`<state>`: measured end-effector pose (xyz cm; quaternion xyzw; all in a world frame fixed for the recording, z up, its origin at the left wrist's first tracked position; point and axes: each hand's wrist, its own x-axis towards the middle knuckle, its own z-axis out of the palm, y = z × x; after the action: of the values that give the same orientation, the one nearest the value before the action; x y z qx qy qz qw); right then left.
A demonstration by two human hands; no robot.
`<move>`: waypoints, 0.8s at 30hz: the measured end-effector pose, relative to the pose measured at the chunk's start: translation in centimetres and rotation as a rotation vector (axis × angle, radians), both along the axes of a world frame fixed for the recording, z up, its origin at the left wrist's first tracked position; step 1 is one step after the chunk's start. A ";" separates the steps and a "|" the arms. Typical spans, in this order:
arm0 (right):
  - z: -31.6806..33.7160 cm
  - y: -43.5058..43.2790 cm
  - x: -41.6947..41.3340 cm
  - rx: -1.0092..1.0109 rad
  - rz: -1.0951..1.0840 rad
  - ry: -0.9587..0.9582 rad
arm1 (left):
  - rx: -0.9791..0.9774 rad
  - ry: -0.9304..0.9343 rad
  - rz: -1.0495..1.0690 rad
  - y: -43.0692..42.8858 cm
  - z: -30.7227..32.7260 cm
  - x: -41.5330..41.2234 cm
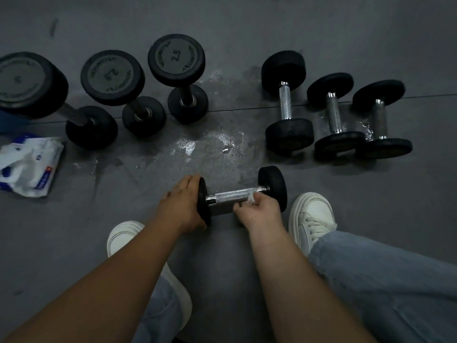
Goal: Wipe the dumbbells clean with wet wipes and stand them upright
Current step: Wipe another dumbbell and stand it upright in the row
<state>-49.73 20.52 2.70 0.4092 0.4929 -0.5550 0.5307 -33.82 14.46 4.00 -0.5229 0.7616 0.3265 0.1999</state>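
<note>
A small black dumbbell (231, 195) with a silver handle lies on its side on the grey floor in front of me. My left hand (184, 203) grips its left end plate. My right hand (257, 210) holds a crumpled white wet wipe (251, 198) against the right part of the handle. Three dumbbells stand upright at the back left: a large one (32, 82) and two marked 2.5 (112, 79) (176, 58). Three more lie on their sides at the back right (285, 100) (333, 112) (379, 117).
A white and blue pack of wet wipes (29, 164) lies on the floor at the left. A wet patch (210, 142) shines on the floor beyond the dumbbell. My white shoes (310, 219) (123, 236) and jeans flank the spot.
</note>
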 end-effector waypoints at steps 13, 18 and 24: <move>-0.3 1.1 0.2 0.014 -0.099 0.014 | -0.013 -0.003 -0.007 -0.1 -0.1 0.0; -2.2 1.3 1.1 -0.033 -0.076 -0.011 | -0.029 0.015 0.007 0.1 -0.4 0.0; -2.0 -1.5 1.3 0.001 -0.003 0.091 | -0.054 0.015 0.011 0.2 -0.9 0.1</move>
<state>-48.40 19.04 0.75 0.3844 0.5160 -0.5738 0.5066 -33.76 14.65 3.14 -0.5298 0.7687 0.3110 0.1780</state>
